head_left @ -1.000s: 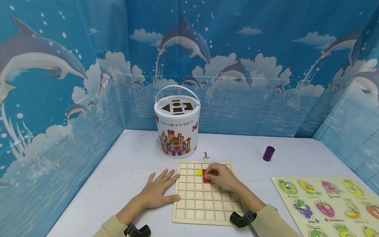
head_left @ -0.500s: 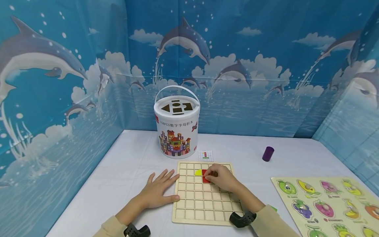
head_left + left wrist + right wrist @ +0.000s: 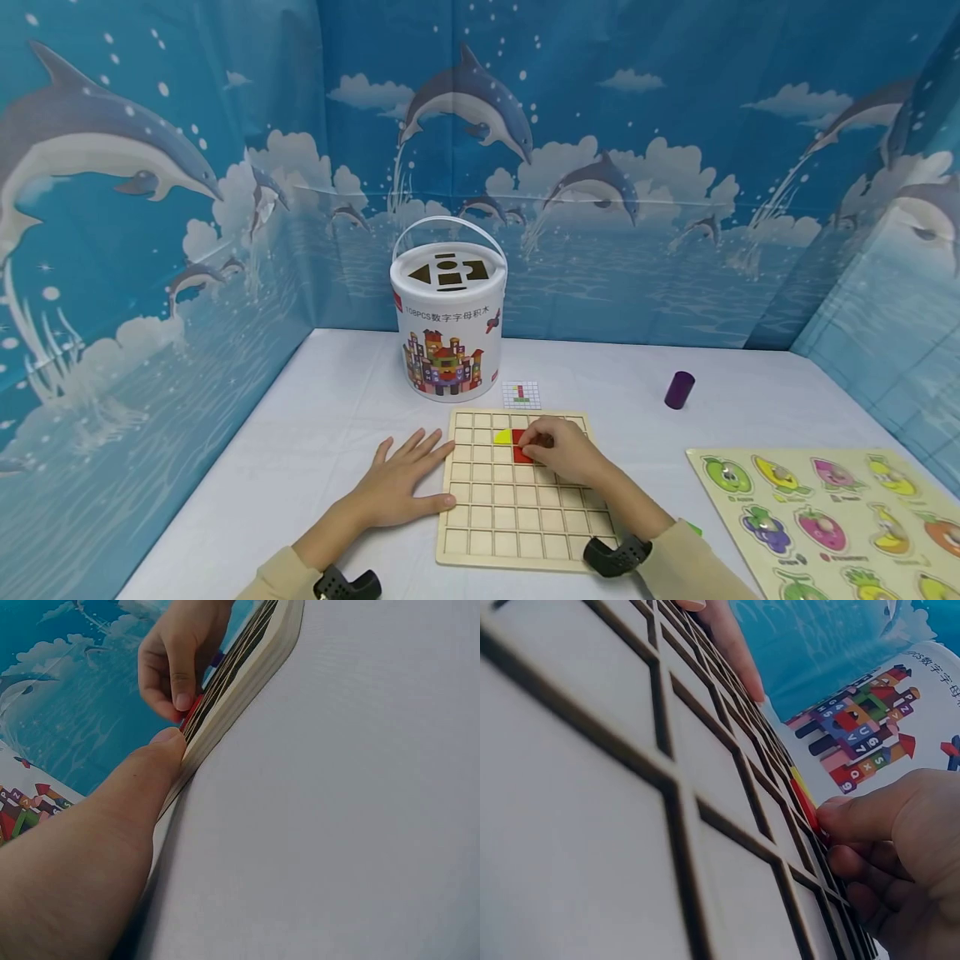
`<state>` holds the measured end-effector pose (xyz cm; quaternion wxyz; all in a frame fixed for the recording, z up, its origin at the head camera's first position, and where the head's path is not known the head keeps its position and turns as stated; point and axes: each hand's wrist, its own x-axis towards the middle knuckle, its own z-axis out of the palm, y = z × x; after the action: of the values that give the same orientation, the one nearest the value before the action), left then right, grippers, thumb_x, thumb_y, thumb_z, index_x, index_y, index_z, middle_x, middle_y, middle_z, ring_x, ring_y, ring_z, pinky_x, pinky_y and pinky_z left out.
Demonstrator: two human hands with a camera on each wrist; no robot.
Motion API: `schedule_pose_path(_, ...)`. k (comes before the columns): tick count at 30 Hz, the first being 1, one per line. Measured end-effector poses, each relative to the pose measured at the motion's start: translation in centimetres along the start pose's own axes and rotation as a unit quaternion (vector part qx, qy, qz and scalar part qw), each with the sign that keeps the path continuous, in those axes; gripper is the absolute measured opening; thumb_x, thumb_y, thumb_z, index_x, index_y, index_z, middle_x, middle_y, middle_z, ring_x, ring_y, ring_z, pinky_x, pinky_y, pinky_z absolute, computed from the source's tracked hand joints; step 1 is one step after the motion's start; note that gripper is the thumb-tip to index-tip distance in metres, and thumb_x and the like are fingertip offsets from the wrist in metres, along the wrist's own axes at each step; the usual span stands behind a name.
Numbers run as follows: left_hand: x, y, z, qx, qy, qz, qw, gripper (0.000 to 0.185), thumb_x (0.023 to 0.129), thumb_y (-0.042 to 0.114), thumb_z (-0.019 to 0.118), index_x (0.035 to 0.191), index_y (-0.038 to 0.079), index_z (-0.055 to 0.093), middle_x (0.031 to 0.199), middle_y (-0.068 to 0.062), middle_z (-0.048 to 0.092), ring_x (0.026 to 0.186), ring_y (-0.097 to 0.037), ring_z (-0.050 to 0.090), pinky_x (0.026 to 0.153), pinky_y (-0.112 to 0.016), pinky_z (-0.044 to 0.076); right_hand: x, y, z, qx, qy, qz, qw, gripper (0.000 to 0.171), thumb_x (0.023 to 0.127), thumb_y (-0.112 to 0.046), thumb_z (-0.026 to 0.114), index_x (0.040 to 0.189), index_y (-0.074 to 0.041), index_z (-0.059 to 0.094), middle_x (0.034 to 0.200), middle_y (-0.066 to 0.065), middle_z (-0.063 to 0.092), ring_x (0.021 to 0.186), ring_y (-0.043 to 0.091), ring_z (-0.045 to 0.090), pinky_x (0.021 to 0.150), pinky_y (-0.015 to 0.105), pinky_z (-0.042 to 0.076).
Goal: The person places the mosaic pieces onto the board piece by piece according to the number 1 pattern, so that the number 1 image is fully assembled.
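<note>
A light wooden grid board (image 3: 491,517) lies on the white table. Near its far edge, a yellow piece (image 3: 502,437) with a slanted or curved side sits beside red square tiles (image 3: 522,456) in neighbouring cells. My right hand (image 3: 564,450) is over these tiles, its thumb and curled fingers pinching a red one at the board; the fingertips partly hide it. The right wrist view shows the thumb against the red edge (image 3: 804,804). Flat with fingers spread, my left hand (image 3: 405,483) rests at the board's left side, fingertip and thumb touching its edge.
Behind the board stand a white lidded bucket (image 3: 450,333) and a small printed grid card (image 3: 521,394). A purple cylinder (image 3: 679,390) is at the back right. To the right lies a fruit puzzle board (image 3: 795,487); a green piece (image 3: 695,528) peeks out by my right sleeve.
</note>
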<state>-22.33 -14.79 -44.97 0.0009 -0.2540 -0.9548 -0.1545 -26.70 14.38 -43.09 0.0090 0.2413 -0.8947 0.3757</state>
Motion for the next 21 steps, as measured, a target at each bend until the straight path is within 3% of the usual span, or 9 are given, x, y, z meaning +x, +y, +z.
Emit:
schedule_pose_path(17, 0.0, 0.2, -0.1, -0.003, -0.001, -0.003, 1.0, 0.081, 0.08, 0.075, 0.038, 0.147, 0.03, 0.026, 0.152, 0.002, 0.019, 0.139, -0.024, 0.009, 0.104, -0.062, 0.0, -1.0, 0.5, -1.9, 0.059, -0.037, 0.019, 0.997, 0.004, 0.086, -0.016, 0.066, 0.088, -0.013, 0.067, 0.085, -0.005, 0.061, 0.076, 0.016, 0.054, 0.068, 0.029, 0.047)
schedule_pose_path(21, 0.0, 0.2, -0.1, -0.002, 0.0, -0.003, 1.0, 0.081, 0.08, 0.075, 0.039, 0.146, 0.03, 0.026, 0.152, 0.002, 0.019, 0.139, -0.024, 0.009, 0.104, -0.062, 0.0, -1.4, 0.6, -2.4, 0.052, -0.036, 0.032, 0.998, 0.004, 0.086, -0.016, 0.066, 0.088, -0.013, 0.067, 0.084, -0.005, 0.06, 0.076, 0.016, 0.052, 0.067, 0.028, 0.046)
